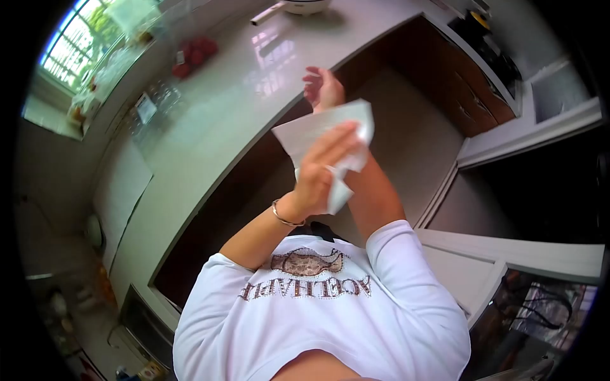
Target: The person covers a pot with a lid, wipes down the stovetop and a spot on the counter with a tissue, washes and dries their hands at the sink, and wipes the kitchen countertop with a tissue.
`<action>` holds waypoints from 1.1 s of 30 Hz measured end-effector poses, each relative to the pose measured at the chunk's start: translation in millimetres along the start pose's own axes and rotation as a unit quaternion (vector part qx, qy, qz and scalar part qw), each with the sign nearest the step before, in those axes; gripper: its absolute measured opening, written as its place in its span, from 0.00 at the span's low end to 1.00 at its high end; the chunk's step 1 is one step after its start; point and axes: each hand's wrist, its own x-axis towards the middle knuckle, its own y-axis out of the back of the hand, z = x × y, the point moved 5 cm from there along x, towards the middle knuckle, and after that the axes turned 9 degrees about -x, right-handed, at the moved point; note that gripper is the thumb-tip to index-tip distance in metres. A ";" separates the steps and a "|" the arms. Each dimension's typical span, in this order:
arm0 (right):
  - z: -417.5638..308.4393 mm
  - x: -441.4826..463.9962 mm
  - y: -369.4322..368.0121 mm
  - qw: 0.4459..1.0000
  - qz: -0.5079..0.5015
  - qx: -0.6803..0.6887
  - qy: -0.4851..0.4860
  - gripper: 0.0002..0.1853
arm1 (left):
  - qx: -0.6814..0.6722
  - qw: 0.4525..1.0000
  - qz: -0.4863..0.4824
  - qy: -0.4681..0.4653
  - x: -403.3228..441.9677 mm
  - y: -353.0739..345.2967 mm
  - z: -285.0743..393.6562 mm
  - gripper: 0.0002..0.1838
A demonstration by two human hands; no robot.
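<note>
Head view, and straight to the far end of the bench (235, 105): a white pan (308, 7), its handle (268, 13) angled out to the left, the top edge of the view slicing through it, so what it holds can't be told. Along the window side, clear plastic packaging (166, 96) lies beside a pale card (145, 108), any contents too blurred to read, with a red bundle (197, 54) near it.

Now the hands! The left hand (314, 181), metal bracelet (286, 216) at its wrist, has its fingers together and clamped on a paper towel (305, 134), laid against the right forearm (375, 193) just below the wrist. And the towel itself: white, thin, creased, one broad flap spreading past the fingertips, a folded corner hanging below the palm. Beyond it the right hand (325, 92) reaches to the bench's front edge, fingers loosely curled and slightly apart, a little blurred.
</note>
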 end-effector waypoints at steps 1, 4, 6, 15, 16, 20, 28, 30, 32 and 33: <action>9.2 5.5 21.2 0.996 0.017 -0.064 -0.064 0.12 | 0.180 0.964 -0.180 -0.073 11.1 -39.9 3.6 0.21; 17.7 6.8 74.7 0.981 -0.002 -0.174 -0.080 0.10 | 0.191 0.921 -0.311 -0.138 10.1 -89.4 -43.6 0.15; 21.5 16.4 118.0 0.959 0.072 -0.260 -0.087 0.10 | 0.148 0.912 -0.355 -0.141 12.5 -105.4 -70.8 0.15; -22.2 92.3 194.0 0.915 0.162 -0.368 0.005 0.07 | -0.007 0.968 -0.213 -0.135 131.3 -80.7 -193.3 0.15; -40.3 99.7 195.2 0.874 0.198 -0.441 0.046 0.07 | -0.113 0.989 -0.076 0.066 152.7 -56.3 -220.5 0.20; -105.0 121.1 177.0 0.774 0.328 -0.490 0.231 0.09 | -0.464 0.792 0.235 0.320 190.4 -20.5 -319.8 0.24; -111.3 147.9 132.5 0.629 0.184 -0.674 0.340 0.29 | -0.679 0.621 -0.017 0.392 210.9 -83.2 -333.2 0.30; -129.6 149.9 139.6 0.644 0.141 -0.682 0.316 0.30 | -0.699 0.601 -0.036 0.386 217.4 -87.2 -340.5 0.29; -151.9 156.3 156.5 0.854 0.074 -0.416 0.305 0.30 | -0.770 0.510 0.007 0.384 225.2 -95.1 -348.6 0.29; -160.1 160.8 169.1 0.947 0.034 -0.119 0.295 0.29 | -0.828 0.411 0.047 0.378 228.7 -100.3 -350.9 0.29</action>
